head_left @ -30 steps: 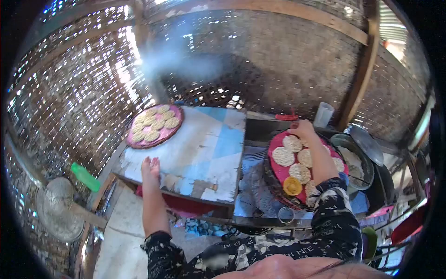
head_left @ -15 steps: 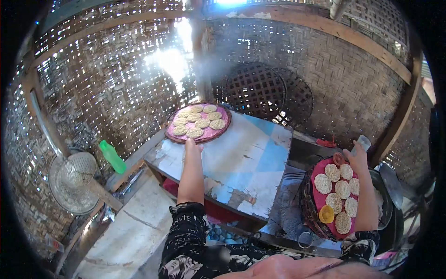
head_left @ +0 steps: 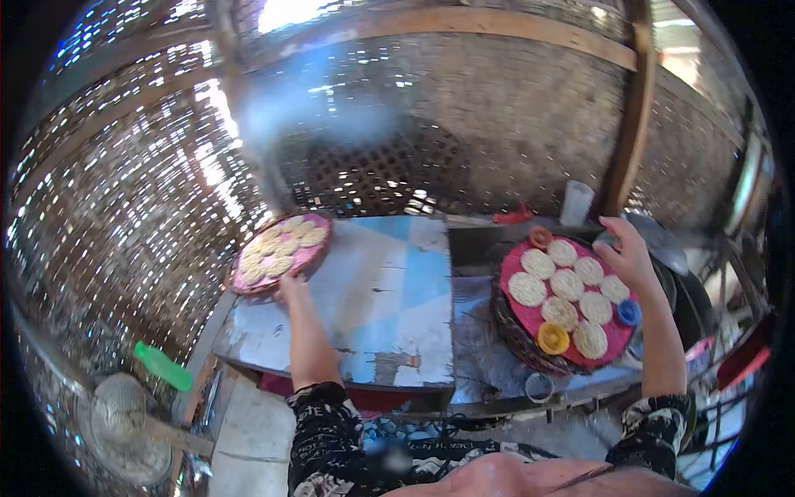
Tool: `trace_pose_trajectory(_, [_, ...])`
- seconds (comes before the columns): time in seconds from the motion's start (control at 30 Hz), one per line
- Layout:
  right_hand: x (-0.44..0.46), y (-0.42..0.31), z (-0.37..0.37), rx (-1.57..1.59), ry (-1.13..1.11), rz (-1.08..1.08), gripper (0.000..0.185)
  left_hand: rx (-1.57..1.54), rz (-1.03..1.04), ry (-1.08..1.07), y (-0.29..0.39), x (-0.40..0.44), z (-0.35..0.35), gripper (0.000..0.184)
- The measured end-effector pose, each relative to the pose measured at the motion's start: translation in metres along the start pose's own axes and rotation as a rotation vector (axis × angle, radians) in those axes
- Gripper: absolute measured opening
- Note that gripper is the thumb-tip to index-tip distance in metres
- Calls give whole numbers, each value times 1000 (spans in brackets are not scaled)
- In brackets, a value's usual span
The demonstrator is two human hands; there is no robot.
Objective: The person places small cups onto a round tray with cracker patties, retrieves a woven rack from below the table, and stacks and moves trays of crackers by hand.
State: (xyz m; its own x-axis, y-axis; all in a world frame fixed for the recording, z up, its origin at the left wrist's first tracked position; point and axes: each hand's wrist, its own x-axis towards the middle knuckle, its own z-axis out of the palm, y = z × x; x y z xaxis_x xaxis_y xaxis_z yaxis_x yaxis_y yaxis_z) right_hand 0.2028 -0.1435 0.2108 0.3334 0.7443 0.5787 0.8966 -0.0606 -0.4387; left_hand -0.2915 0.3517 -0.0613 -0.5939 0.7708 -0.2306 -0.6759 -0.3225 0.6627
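My left hand [head_left: 291, 287] is closed at the near rim of a round woven tray [head_left: 308, 263] at the back left of the table. Pale coiled noodle rounds [head_left: 272, 247] lie on its pink lining. To the right, another round tray [head_left: 523, 348] with a bright pink lining bears several similar noodle rounds [head_left: 567, 284]. My right hand [head_left: 629, 253] is over its upper right edge, thumb and fingers around a small green ring [head_left: 609, 239], partly hidden. A red ring [head_left: 540, 238], a yellow ring [head_left: 553, 338] and a blue ring [head_left: 629, 312] stand near the edge.
A worn blue and white table [head_left: 373, 290] fills the middle. Behind the right tray stand a clear plastic cup [head_left: 577, 203] and a red object [head_left: 513, 214]. A green bottle [head_left: 163, 366] and a strainer [head_left: 122, 406] are at left. Woven bamboo walls [head_left: 513, 108] surround the corner.
My view has turned right. My right hand has shifted rightward along the tray's far edge, away from in front of the clear cup; the green and blue rings now show. My left hand stays at its tray.
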Motion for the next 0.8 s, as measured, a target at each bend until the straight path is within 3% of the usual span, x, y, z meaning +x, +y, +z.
trace_pose_trajectory(0.13, [-23,-4,-22,103,-7,37,45,-315,-100,-167,61,-37,6,47])
trace_pose_trajectory(0.27, [-50,-3,-47,132,1,45,45,-188,85,-185,109,-117,14,46])
trace_pose_trajectory(0.43, [-77,7,-73,284,-20,178,44,-293,26,-547,76,56,-3,45])
trace_pose_trajectory(0.5, [-85,12,-80,318,0,183,43,-268,9,-542,116,-51,10,17])
trace_pose_trajectory(0.67, [-93,40,-76,399,2,229,44,-187,-135,-682,159,-152,34,21])
trace_pose_trajectory(0.8, [-97,34,-69,693,-10,304,52,-173,-294,-864,174,-277,46,19])
